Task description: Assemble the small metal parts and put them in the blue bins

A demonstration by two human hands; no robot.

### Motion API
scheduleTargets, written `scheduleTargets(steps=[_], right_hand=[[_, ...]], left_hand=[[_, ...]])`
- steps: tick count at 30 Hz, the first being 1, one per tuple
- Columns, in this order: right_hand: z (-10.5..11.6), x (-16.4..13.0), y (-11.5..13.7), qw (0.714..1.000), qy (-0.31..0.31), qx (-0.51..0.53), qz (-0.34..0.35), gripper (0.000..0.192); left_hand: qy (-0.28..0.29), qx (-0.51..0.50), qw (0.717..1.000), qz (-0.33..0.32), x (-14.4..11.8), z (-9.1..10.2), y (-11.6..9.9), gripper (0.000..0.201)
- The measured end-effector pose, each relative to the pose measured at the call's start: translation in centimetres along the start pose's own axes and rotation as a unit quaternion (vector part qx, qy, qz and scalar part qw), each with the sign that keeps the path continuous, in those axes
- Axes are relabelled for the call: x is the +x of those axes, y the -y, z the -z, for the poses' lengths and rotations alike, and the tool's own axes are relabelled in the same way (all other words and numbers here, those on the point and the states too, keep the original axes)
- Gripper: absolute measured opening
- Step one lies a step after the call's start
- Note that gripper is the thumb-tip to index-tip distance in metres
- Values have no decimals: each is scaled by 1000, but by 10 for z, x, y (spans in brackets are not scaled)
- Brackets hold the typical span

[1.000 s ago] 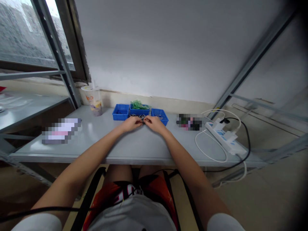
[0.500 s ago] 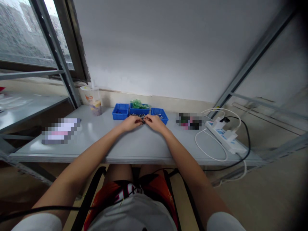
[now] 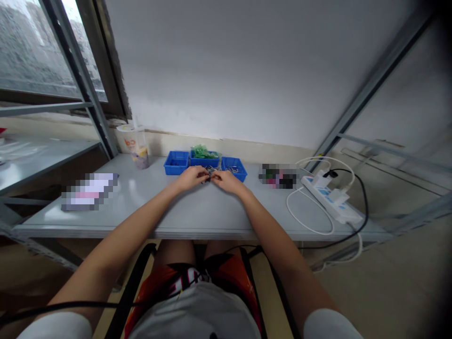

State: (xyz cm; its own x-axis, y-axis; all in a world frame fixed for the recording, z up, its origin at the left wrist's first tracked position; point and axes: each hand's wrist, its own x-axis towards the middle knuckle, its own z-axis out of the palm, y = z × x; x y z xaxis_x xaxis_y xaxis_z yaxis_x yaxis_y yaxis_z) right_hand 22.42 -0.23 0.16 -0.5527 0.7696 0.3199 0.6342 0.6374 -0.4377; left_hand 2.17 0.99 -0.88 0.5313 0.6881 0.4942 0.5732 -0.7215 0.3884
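My left hand (image 3: pixel 190 177) and my right hand (image 3: pixel 228 179) meet over the grey table (image 3: pixel 197 212), fingertips pinched together on a small dark metal part (image 3: pixel 209 176) between them. The part is too small to make out. Just beyond the hands stand three blue bins: the left bin (image 3: pixel 176 162), the middle bin (image 3: pixel 204 160) holding green pieces (image 3: pixel 202 151), and the right bin (image 3: pixel 233 168) with small metal bits. A few loose metal bits lie on the table next to my fingers.
A plastic drink cup (image 3: pixel 137 145) stands at the back left. A white power strip (image 3: pixel 331 197) with white and black cables lies at the right. Blurred items lie at the table's left (image 3: pixel 89 190) and right (image 3: pixel 278 176). Metal shelf posts flank the table.
Both hands stay pinched together in front of the bins, with only small finger movements. The view has shifted slightly.
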Motion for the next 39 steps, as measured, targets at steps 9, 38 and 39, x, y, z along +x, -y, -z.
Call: scheduleTargets(steps=[9,38,39], right_hand=[[-1,0,3,1000,12,3,10,15],[-2,1,0,999,-7,1,32,21],[-3,1,0,999,-5,3,32,21]], left_hand=[[2,-2,1000,-9,0,1,-10,19],[-44,-57,997,2,2,-1,-5,19],[-48,-56,997,3,2,-1,-6,19]])
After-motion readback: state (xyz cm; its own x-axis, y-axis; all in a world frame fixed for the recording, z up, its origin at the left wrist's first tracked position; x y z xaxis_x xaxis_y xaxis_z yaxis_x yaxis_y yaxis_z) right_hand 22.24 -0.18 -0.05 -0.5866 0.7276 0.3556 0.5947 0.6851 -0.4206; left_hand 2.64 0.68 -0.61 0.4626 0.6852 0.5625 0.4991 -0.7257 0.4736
